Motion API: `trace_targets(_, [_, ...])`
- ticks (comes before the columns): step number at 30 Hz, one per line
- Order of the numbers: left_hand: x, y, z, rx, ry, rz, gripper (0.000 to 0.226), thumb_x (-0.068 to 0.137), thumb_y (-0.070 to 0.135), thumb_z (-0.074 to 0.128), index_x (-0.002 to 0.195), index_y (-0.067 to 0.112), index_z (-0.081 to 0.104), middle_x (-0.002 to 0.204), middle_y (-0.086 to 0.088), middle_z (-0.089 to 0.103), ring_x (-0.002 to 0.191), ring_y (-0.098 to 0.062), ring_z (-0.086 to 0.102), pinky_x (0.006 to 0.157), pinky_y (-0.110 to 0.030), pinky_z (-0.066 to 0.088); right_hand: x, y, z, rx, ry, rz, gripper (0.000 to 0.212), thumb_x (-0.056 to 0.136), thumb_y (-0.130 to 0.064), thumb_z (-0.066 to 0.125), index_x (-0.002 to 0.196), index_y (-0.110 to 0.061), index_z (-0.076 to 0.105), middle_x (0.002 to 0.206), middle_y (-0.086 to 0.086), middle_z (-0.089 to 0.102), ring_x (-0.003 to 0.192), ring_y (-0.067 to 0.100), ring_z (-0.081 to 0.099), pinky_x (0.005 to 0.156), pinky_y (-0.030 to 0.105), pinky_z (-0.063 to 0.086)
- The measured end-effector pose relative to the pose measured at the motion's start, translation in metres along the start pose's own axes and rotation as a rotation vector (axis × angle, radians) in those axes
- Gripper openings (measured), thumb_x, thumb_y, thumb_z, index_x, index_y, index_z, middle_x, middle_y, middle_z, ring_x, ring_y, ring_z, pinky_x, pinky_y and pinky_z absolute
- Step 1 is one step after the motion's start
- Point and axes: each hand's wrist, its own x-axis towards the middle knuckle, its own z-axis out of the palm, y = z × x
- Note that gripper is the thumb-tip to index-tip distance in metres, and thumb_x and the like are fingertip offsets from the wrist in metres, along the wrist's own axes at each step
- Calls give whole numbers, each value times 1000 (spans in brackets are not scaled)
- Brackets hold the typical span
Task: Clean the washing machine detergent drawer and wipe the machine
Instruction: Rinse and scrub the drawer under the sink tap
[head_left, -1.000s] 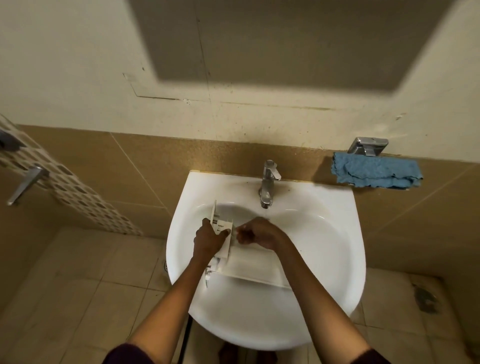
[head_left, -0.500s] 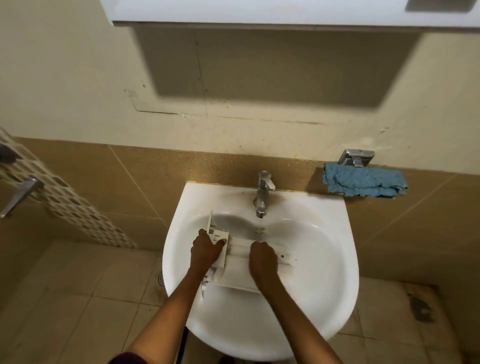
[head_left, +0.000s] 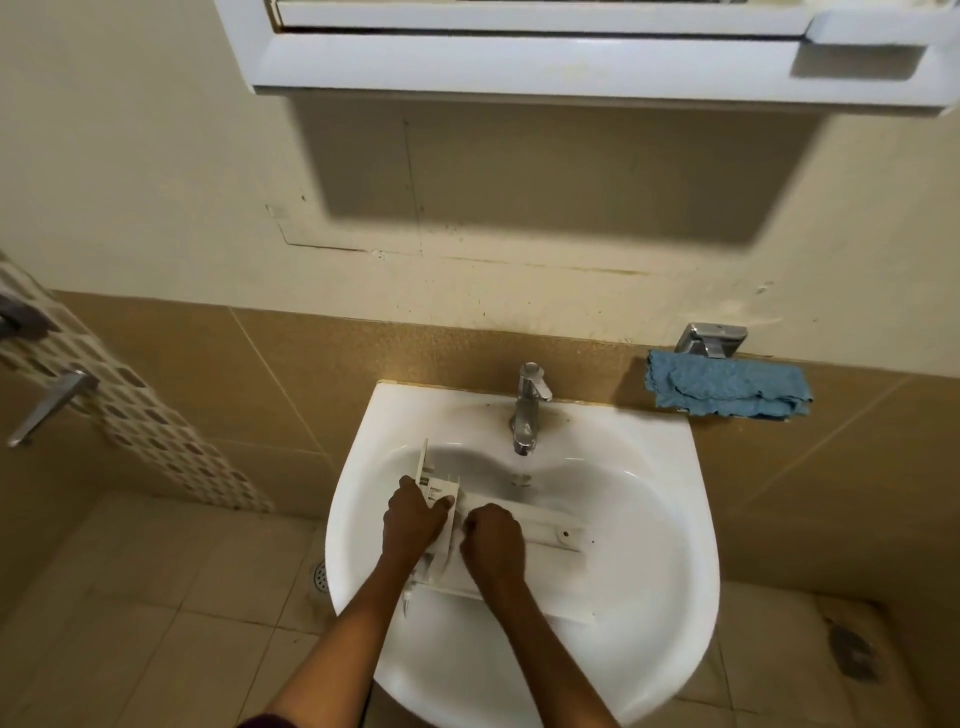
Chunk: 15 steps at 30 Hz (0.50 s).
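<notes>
Across the sink (head_left: 667, 597) basin, from the left rim toward the centre, lies the detergent drawer (head_left: 550, 531). It is white plastic, with its front panel upright at the left end.

The left hand (head_left: 413, 522) grips that panel end, fingers wrapped round it and thumb on the labelled face. Judged purpose: to steady the drawer against rubbing.

The right hand (head_left: 493, 540) sits knuckles-up inside the drawer, just beside the left, with its fingers curled under. Whether they hold a cloth or brush cannot be told.

The tap (head_left: 527, 410) stands at the back edge, its spout above the drawer. No running water is discernible. Placing the drawer in the basin is judged to contain rinse water and residue.

A blue cloth (head_left: 727, 387) lies folded on the wall ledge beyond the back right corner, untouched. It is presumably reserved for wiping the machine, which is out of view.
</notes>
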Motion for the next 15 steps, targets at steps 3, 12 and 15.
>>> trace_targets(3, [0,1,0,2,2,-4,51,88,30,61,122,-2,40,127,-18,54,119,-34,51,93,-37,41,2,15,3,45,19,-57,26,93,-14,44,108,-10,65,114,7,61,110,21,55,88,26,39])
trace_targets(12, [3,0,2,-8,5,-20,52,87,28,62,123,-2,40,127,-19,54,120,-35,50,95,-38,40,-2,39,-19,-77,-43,91,33,90,1,39,118,-5,55,125,12,55,119,22,50,96,28,40])
trace_targets(15, [3,1,1,-5,2,-18,53,87,28,62,124,-2,40,128,-19,54,120,-35,50,96,-38,40,-4,17,-15,-77,-18,-39,16,70,2,67,85,-5,68,90,12,67,86,21,65,71,21,50])
